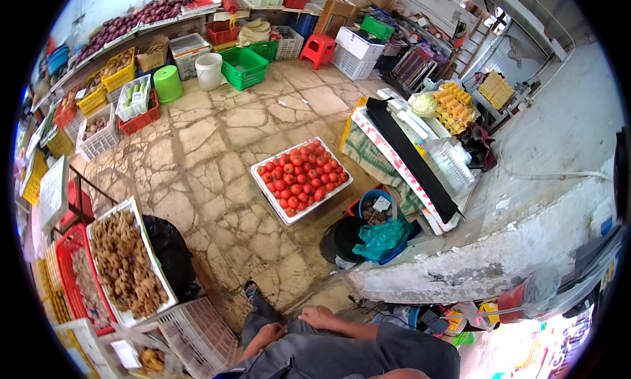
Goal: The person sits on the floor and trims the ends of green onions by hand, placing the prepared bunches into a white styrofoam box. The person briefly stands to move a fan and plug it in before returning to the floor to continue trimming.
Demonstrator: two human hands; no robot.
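Note:
My left hand is at my waist with its fingers curled in against my grey clothing. Close by on the right, my right hand is closed like a fist over my trousers, and I see nothing in it. The left fingertips are too small to make out. On the stone-paved floor before me sits a white foam box heaped with red tomatoes, apart from both hands. To my left, a white foam tray holds ginger root, beside an empty-looking pale plastic crate.
A black bucket and a teal plastic bag stand at the right, below a cluttered counter with a cabbage and egg trays. Produce crates line the far left, near a green basket and a red stool.

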